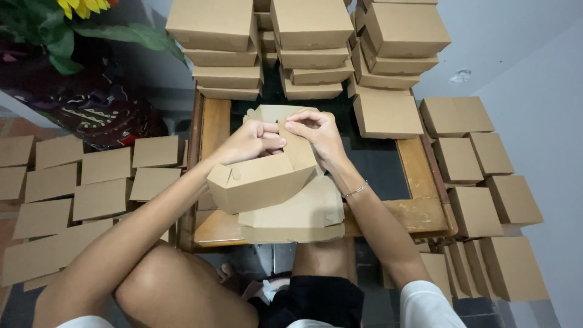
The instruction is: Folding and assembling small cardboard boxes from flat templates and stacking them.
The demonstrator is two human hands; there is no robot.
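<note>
Left hand [252, 141] curled nearly closed, fingers bent over the top rim of a half-folded brown cardboard box [261, 182], thumb tucked inside. Right hand [319, 136] just beside it, thumb and forefinger pinched shut on an upright flap [297, 143] of the same box, other fingers loosely bent; thin bracelet [356, 189] on that wrist. Hands almost touching each other.

Box held above the counter [419, 212] near its front edge, tilted, open side up, plain kraft colour, small tab slot showing on the left end wall. Under it, flat brown cardboard blanks [297, 215] stacked at the front edge, overhanging slightly.

Far left, on the floor: rows of flat brown cardboard sheets [91, 176], overlapping, no visible print. Top left: green leaves with a yellow flower [67, 24], dark patterned cloth [91, 109] below.

Back edge of counter: three tall stacks of finished closed boxes [310, 48], same brown, lids shut, stacked a bit crooked; one single box [385, 115] lies at the back right corner.

Right of counter, on the floor: more closed boxes [480, 182] in rows, leaning against each other, running down to bottom right.

Bottom: person's bare knees, dark shorts, white sleeves.
</note>
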